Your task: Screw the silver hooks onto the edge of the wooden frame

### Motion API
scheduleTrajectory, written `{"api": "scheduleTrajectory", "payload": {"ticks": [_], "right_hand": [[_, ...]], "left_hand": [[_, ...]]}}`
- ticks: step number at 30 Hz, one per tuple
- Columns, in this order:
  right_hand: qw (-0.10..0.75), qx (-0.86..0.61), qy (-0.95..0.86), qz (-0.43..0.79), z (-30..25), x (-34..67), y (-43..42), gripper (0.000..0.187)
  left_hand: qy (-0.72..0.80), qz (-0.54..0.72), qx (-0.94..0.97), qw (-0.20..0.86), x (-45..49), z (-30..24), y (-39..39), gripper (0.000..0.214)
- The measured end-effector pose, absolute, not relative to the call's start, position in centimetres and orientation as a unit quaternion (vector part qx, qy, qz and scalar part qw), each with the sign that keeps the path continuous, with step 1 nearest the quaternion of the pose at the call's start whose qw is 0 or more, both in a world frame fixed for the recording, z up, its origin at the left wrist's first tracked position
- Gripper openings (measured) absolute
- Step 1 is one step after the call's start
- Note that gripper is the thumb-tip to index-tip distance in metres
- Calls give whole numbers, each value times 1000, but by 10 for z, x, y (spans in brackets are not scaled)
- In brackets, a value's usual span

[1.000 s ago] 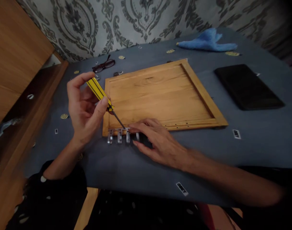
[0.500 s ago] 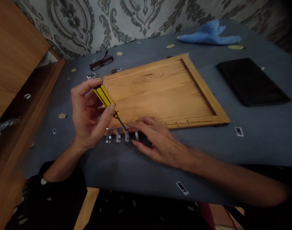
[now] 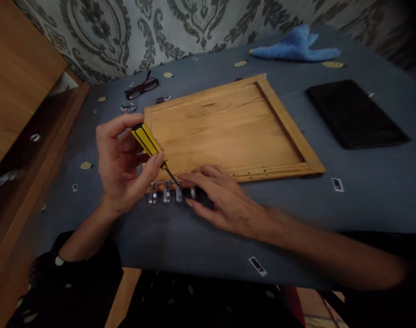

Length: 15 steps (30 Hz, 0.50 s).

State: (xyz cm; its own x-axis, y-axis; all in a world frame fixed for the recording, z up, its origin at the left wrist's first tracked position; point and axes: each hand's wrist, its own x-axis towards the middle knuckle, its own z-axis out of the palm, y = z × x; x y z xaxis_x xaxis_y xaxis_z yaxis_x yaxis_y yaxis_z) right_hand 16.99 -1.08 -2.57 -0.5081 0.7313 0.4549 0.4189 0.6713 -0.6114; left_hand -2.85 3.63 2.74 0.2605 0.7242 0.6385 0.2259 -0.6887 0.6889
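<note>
My left hand [image 3: 120, 166] is closed around the yellow and black handle of a screwdriver [image 3: 146, 139]. The screwdriver slants down to the right, its tip at a metal strip with several shiny rings [image 3: 166, 193]. This strip lies along the near edge of a framed wooden panel [image 3: 211, 130], towards its left corner. My right hand [image 3: 224, 202] grips the strip's right end, with the index finger above a ring and the thumb below. Its palm and fingers hide part of the strip and the panel edge. Whether the tip sits in a screw is too small to tell.
Glasses [image 3: 141, 88] and small metal pieces [image 3: 128, 108] lie behind my left hand. A black tablet [image 3: 356, 114] rests right of the panel, and a blue cloth [image 3: 296, 45] lies at the back. A wooden cabinet [image 3: 23, 82] stands on the left.
The whole view has shifted slightly. My left hand and the screwdriver handle have turned or tilted a little to the left; the tip stays at the strip. My right hand holds its place.
</note>
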Motion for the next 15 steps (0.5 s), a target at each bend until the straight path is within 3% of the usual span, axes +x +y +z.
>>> {"api": "scheduleTrajectory", "payload": {"ticks": [15], "right_hand": [[358,-341,-840,225,-26,170,-11,33]], "left_hand": [[270,542,778,169,-29,33,38,57]]}}
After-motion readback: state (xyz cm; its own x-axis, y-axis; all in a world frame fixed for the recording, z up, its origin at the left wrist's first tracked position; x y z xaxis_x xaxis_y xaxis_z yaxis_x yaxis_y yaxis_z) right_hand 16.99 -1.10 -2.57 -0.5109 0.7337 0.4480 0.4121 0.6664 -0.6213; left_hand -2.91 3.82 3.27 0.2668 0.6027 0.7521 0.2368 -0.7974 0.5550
